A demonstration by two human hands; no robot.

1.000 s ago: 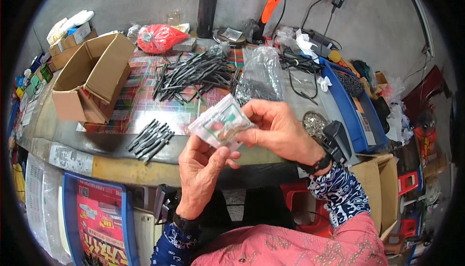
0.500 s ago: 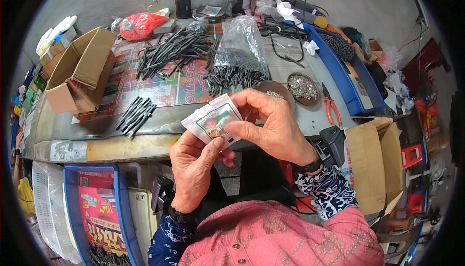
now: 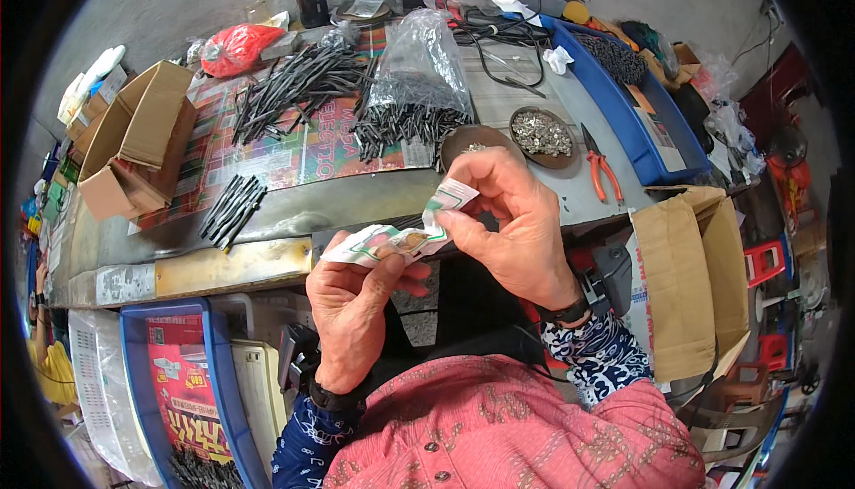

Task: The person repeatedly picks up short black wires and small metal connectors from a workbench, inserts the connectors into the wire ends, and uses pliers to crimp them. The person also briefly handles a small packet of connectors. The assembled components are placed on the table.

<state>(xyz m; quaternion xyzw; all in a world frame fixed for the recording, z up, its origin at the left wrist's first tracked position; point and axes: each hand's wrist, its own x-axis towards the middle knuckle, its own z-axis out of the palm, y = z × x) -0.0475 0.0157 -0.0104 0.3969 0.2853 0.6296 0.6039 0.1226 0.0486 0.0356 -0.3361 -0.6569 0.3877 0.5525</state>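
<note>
A small white packet [image 3: 363,247] with green printed lines is held above the front edge of the bench. Brownish, roundish shapes show on its face; I cannot tell whether they are contents or print. My left hand [image 3: 352,315] grips its lower left part between thumb and fingers. Its upper right end is pinched in my right hand [image 3: 518,235], with the thumb pressed against the curled fingers. That end looks bent upward, and whether it is torn cannot be made out. Just beyond my right hand, a round brown dish [image 3: 459,143] is partly hidden.
A dish of small silvery pieces [image 3: 541,134] and orange-handled pliers [image 3: 602,173] lie right. Black strips [image 3: 294,93] are heaped behind, beside a clear bag [image 3: 419,66]. A blue bin [image 3: 637,97] and cardboard boxes [image 3: 681,280] flank the bench. Another blue bin [image 3: 218,373] stands lower left.
The packet has tilted flatter, and its right end is now bent up in my right hand's pinch. My right hand has shifted slightly right. The whole view has shifted a little.
</note>
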